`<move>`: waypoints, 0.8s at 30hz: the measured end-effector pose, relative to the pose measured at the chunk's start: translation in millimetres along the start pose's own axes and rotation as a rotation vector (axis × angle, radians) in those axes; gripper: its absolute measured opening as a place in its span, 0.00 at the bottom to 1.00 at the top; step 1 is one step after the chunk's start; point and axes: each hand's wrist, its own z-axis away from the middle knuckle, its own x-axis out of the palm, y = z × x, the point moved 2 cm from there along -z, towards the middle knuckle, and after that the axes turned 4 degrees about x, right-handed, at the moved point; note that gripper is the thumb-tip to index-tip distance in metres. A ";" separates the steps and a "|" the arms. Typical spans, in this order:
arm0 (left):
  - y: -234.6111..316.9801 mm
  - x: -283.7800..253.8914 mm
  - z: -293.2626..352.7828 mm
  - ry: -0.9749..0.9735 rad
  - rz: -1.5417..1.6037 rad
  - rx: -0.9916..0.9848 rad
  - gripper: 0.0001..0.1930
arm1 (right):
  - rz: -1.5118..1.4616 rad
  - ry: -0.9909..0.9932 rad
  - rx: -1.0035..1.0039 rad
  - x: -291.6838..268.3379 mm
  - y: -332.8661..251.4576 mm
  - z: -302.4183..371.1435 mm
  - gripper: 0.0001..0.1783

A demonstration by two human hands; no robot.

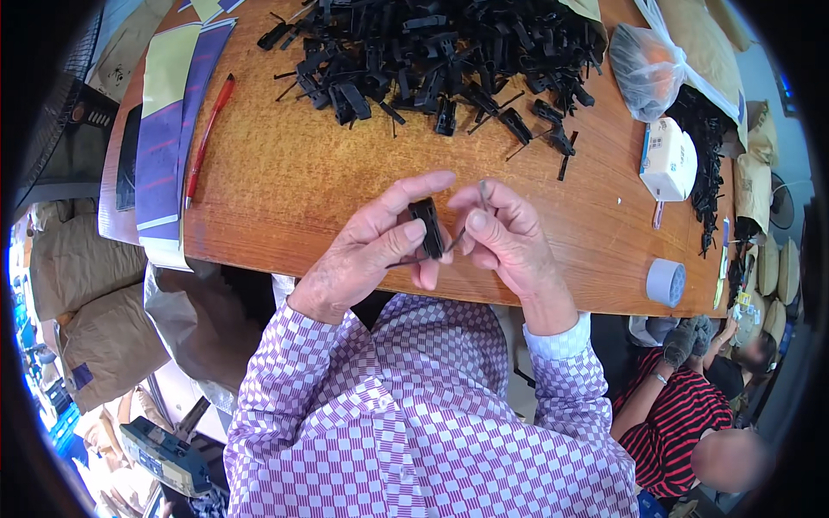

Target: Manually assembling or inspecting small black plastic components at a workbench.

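Note:
My left hand point(358, 255) is closed around a small black plastic part point(427, 228), thumb against its side and forefinger stretched out beyond it. Facing it, my right hand point(522, 259) pinches a thin grey stick-like piece point(484, 195) between thumb and fingers. Its lower end slants down to the bottom of the black part; whether the two touch I cannot tell. A thin dark strip juts out below my left thumb. Both hands are above the near edge of the wooden table point(276, 190). Beyond them lies a large heap of similar black parts point(414, 60).
A red pen point(210, 142) and purple-and-cream paper sheets point(164, 129) lie at the left. On the right are a tissue pack point(668, 160), a grey round roll point(666, 282), a tied plastic bag point(643, 73) and more black parts point(710, 164). A co-worker in red-and-black stripes point(682, 432) sits at the lower right.

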 end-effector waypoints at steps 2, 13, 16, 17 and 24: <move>4.9 4.7 1.8 -0.113 -0.072 -0.012 0.29 | -0.003 -0.134 0.091 2.4 -3.4 0.3 0.17; -4.3 4.7 1.2 -0.044 -0.117 -0.116 0.32 | -0.018 -0.183 0.059 10.7 -2.3 8.6 0.16; -8.0 -9.0 3.2 0.339 -0.777 0.265 0.31 | 0.464 0.113 -0.205 -5.1 -1.3 8.8 0.15; -1.1 -9.2 9.3 0.340 -0.938 0.219 0.33 | 0.402 0.201 -0.178 -1.6 -3.7 11.3 0.14; -3.4 16.6 15.3 0.162 -0.718 0.013 0.40 | 0.519 0.170 -0.210 13.9 -2.7 20.9 0.13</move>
